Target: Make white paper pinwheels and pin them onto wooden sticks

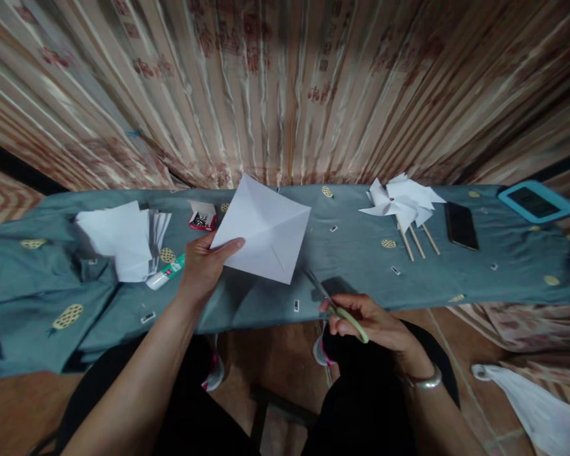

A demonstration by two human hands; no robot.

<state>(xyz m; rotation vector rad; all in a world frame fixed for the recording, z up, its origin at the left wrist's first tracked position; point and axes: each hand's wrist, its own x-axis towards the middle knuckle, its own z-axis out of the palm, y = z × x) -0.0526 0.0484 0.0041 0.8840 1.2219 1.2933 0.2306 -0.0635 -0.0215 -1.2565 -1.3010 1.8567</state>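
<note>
Remotely, I find the left hand (208,261) pinching a creased white sheet (265,225), thumb on top, over the cloth-covered table (351,250). The right hand (373,322) curls its fingers around scissors (320,287) just right of the sheet; I cannot tell whether the blades are parted. In my judgement, this one-sided hold could let the sheet sag and skew any cut; a leftward knock could tip the open box (205,209) beside it.

Seemingly a home, pleated curtain (275,114) with red print, pineapple-print tablecloth (351,244), brown tiled floor (251,354)
</note>
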